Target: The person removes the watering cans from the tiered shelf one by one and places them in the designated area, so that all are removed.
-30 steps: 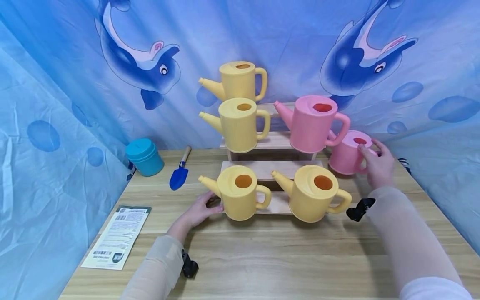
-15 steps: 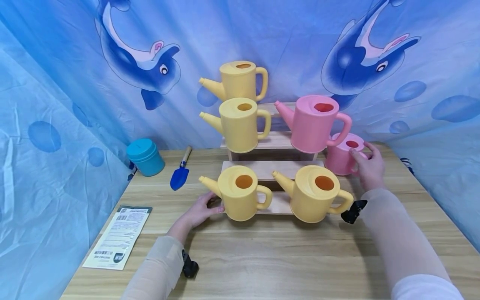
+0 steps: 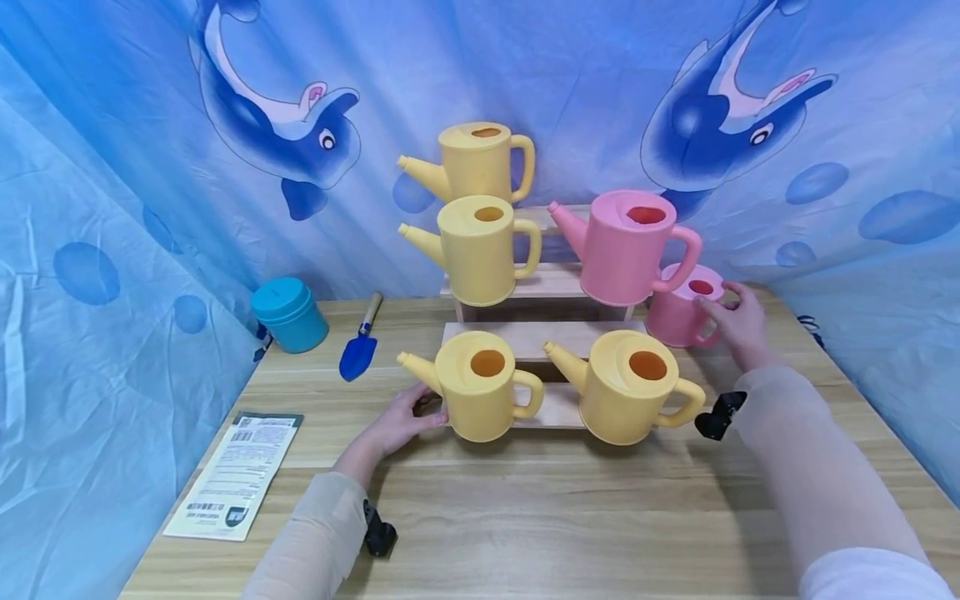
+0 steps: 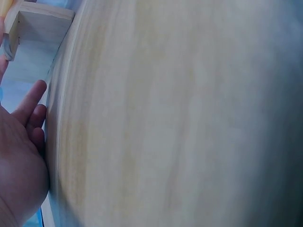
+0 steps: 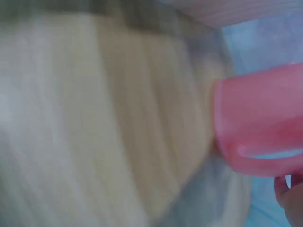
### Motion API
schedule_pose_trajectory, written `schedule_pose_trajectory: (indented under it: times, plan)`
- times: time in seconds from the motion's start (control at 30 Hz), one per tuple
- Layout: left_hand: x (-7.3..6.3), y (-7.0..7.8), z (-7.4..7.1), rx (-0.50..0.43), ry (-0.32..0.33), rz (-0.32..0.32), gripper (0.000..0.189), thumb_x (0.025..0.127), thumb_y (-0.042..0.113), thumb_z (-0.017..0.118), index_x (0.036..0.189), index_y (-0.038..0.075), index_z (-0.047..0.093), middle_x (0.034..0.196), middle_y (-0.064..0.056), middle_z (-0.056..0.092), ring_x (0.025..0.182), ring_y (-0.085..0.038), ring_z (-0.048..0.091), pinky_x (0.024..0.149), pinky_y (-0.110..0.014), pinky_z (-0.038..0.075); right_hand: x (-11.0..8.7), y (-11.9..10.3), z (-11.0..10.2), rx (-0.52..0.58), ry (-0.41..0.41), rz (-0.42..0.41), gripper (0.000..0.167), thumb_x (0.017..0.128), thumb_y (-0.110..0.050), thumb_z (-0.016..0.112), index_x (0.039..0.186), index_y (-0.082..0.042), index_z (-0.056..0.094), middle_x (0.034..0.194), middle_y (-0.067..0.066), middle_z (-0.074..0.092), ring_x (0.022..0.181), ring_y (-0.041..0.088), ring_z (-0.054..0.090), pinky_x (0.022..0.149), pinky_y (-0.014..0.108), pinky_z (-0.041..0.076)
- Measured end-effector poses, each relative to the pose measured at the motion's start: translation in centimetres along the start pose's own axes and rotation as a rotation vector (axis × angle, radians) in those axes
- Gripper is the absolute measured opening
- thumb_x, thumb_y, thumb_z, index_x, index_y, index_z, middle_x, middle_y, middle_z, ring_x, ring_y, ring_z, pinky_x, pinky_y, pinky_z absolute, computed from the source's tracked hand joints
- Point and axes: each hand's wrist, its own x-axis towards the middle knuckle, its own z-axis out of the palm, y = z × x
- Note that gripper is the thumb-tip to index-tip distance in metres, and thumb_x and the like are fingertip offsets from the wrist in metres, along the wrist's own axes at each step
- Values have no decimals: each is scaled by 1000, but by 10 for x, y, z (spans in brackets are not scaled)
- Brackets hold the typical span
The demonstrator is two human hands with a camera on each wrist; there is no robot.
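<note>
At the back right, my right hand [image 3: 741, 321] has its thumb at the top of a pink watering can [image 3: 672, 317] and its fingers by the handle. This can stands beside the wooden tiered stand [image 3: 543, 337], partly behind another pink watering can [image 3: 621, 258]. In the right wrist view, fingertips [image 5: 284, 191] meet the outer side of the handle. My left hand [image 3: 401, 425] holds the left end of the stand's lowest step, thumb in front, next to a yellow watering can [image 3: 476, 400]. Its outer fingers [image 4: 33, 104] lie near the tabletop.
More yellow watering cans stand on the stand, one at the lower right [image 3: 618, 404]. A blue trowel [image 3: 358, 354], a teal lidded tin [image 3: 292, 317] and a white packet [image 3: 236, 475] lie to the left. Blue dolphin curtains [image 3: 525, 67] border the table [image 3: 495, 533].
The right hand and the rear pink watering can have moved left, closer to the stand, and more of its handle shows below the fingers. The left hand stays where it was.
</note>
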Motion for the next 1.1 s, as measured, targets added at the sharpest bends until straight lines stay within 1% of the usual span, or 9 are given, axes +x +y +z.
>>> schedule_pose_trajectory:
  times: [0.1,0.17,0.27,0.37,0.43,0.6,0.77,0.97,1.1]
  plan:
    - [0,-1,1,-1,2,-5,66,84,36,70,140,14,42,136,-8,48,128,-27,40,106,-49,27,3,-14,-12,-20,-51,-12,94,86,-59,52,149,-3,10,141,31,27,122,45,32,98,58,35]
    - [0,-1,1,-2,6,-11,67,84,36,70,140,14,42,137,-8,48,128,-28,40,106,-50,27,5,-25,-21,-25,-88,-3,99,84,-63,51,150,-6,5,145,32,20,128,49,26,99,62,30]
    - [0,-1,0,-1,4,-11,67,84,37,70,140,14,41,137,-8,48,128,-28,40,106,-50,27,9,-45,-32,-37,-126,9,102,81,-68,49,151,-11,1,149,30,15,131,50,22,100,63,26]
    - [0,-1,0,1,-1,-7,67,84,37,70,140,14,41,137,-8,48,128,-28,40,106,-50,27,12,-68,-41,-51,-131,0,101,80,-71,46,152,-16,1,150,27,15,131,49,24,101,62,26]
    - [0,-1,0,4,-2,-9,67,84,37,70,140,14,42,137,-8,48,128,-27,40,106,-50,27,13,-86,-46,-46,-133,2,99,79,-72,46,152,-21,1,152,23,12,132,48,23,102,61,26]
    - [0,1,0,-1,-3,-22,66,84,37,70,140,15,42,137,-7,48,128,-26,39,107,-49,26,14,-136,-56,-13,-118,-35,91,81,-68,47,151,-30,5,155,13,12,135,41,22,106,56,25]
    - [0,1,0,-10,-1,-8,65,85,34,69,140,14,42,137,-8,48,129,-27,39,107,-50,25,12,-181,-56,-65,-121,-94,87,80,-67,48,150,-35,8,155,7,17,136,35,26,107,50,27]
    - [0,2,0,6,1,-15,67,84,36,69,141,14,41,138,-7,47,129,-26,39,107,-49,26,5,-221,-41,-134,-163,-186,83,81,-66,48,149,-38,10,155,4,19,136,33,27,107,50,26]
    - [1,2,1,4,0,34,63,85,33,69,138,13,44,136,-7,50,128,-25,41,106,-47,28,0,-241,-26,-128,-210,-224,83,79,-66,50,149,-39,13,153,3,24,135,31,29,107,49,27]
